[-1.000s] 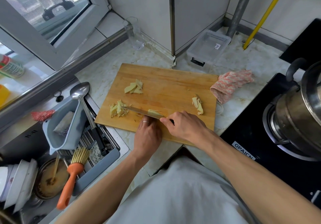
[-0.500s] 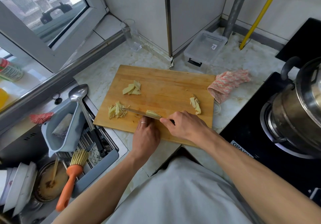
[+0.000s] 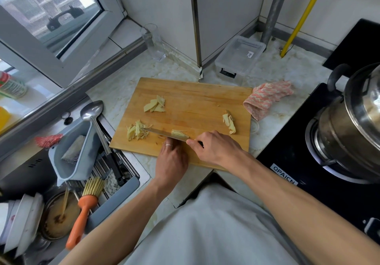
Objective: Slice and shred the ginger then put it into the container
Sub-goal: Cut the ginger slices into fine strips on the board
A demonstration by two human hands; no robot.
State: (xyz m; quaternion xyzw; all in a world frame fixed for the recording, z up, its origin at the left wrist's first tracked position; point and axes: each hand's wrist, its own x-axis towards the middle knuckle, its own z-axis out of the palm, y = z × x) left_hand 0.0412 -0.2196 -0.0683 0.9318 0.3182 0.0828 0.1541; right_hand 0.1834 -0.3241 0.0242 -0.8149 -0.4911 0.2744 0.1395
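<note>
The pale marbled desk (image 3: 127, 92) carries a wooden cutting board (image 3: 197, 100). A clear lidded container (image 3: 240, 58), a drinking glass (image 3: 153, 42) and a pink cloth (image 3: 267, 100) also lie on it.

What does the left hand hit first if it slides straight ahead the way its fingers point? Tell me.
The left hand points up the board. Its fingers already hold the ginger stack against the knife, so it would likely push into those first. Beyond them lies bare cutting board.
</note>
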